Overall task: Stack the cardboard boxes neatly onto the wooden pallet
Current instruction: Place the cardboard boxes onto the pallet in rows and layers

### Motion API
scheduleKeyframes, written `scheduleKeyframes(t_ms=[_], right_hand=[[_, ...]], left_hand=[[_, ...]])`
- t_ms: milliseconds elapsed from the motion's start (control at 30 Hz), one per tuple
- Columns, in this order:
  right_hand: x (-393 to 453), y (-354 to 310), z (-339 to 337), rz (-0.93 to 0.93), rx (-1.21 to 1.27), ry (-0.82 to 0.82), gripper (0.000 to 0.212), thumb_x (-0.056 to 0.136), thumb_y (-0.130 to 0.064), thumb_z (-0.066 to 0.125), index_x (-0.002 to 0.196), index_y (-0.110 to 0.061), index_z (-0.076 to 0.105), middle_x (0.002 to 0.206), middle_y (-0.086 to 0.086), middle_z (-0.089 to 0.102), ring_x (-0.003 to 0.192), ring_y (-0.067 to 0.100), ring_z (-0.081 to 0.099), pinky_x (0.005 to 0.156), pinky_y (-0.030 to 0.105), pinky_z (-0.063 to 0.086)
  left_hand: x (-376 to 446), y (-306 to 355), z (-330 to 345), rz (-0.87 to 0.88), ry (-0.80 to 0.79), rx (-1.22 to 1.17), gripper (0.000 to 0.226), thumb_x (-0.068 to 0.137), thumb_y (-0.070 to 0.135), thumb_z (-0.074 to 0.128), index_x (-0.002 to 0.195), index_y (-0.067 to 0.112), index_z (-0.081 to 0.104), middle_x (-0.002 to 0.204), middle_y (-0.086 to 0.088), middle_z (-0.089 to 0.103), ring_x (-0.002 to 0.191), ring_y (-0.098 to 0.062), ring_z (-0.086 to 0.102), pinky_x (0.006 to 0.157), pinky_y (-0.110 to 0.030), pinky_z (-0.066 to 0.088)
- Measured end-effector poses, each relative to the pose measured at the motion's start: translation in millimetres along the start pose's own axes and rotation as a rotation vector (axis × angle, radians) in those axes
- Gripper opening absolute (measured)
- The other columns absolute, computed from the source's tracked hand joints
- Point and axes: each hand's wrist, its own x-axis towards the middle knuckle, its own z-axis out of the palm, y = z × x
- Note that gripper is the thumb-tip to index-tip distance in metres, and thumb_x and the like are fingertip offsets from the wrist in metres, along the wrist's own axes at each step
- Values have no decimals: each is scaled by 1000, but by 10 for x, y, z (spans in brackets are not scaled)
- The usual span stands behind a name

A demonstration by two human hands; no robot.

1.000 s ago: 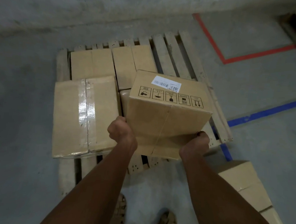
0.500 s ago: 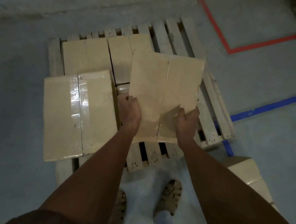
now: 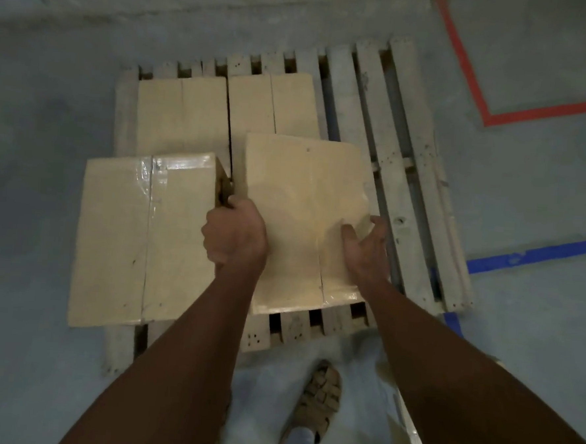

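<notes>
**Seating the box in the near-right slot of the pallet**

I have the box (image 3: pixel 302 219) at the centre of the frame, its top face toward me, over the near slats of the wooden pallet (image 3: pixel 404 180). I cannot tell whether its base is fully down on the wood. My left hand (image 3: pixel 234 237) grips its left edge, fingers curled down into the narrow gap between it and the taped box (image 3: pixel 143 240) at centre left. My right hand (image 3: pixel 363 252) lies looser on the near-right part of the top, thumb on the top face and fingers spread toward the right side; I read it as steadying, not clamping.

Two more boxes, the rear-left box (image 3: pixel 181 115) and the rear-middle box (image 3: pixel 271 104), sit on the pallet toward the upper middle of the frame. The right slats are bare.

To do this step well, I judge the box should go square against the rear-middle box and parallel to the taped box, with the seam between them kept narrow and even. The left fingers sit in that seam, so I would ease them out before closing it, or they get pinched. The near edge looks close to the pallet's front edge; I would push with flat palms, not drag, so nothing overhangs. The taped box itself seems to hang past the pallet's left side, worth correcting afterwards.
</notes>
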Motion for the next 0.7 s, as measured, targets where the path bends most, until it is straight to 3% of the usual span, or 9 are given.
scheduleKeyframes(t_ms=[167,267,300,367,467,600,700], right_hand=[[207,87,-125,254,-46,81,67,97,-71,23,156,-39,21,161,13,24,141,45,31,116,61,24],[478,218,-205,379,104,62,72,84,-74,21,151,-49,28,158,12,28,136,46,37,111,66,31],[551,259,-245,393,147,42,75,79,-73,24,147,-45,38,152,13,38,129,44,44,107,65,37],[645,369,-341,388,187,21,75,75,-64,33,134,-24,53,132,16,55,114,41,55,101,60,45],[636,554,-463,394,232,2,62,85,-54,48,128,-10,56,121,16,61,107,40,60,87,52,51],[724,981,-433,453,315,-45,57,88,-53,56,126,-10,60,117,16,65,100,37,64,76,45,57],[629,997,-447,437,428,-118,40,97,-43,56,120,-11,63,108,12,68,89,27,66,57,30,52]], left_hand=[[-493,438,91,339,-19,189,36,94,31,50,109,6,71,107,-13,72,100,-34,69,79,-35,49],[-878,458,329,622,-33,188,26,91,24,49,85,12,71,79,-5,70,67,-26,68,57,-28,42],[-957,446,422,706,-26,167,24,89,24,49,75,15,67,69,-1,65,54,-19,59,51,-25,38],[-1060,399,595,851,37,94,22,88,25,48,70,18,58,63,3,54,49,-12,44,48,-22,29],[-1197,282,811,1012,40,50,23,94,27,50,74,18,56,66,2,54,53,-15,50,49,-25,34],[-1274,164,968,1063,4,11,25,96,33,62,78,17,56,70,1,57,59,-13,49,54,-25,32],[-1354,200,939,980,-235,-35,26,99,39,59,85,18,51,76,3,59,64,-8,50,55,-23,30]])
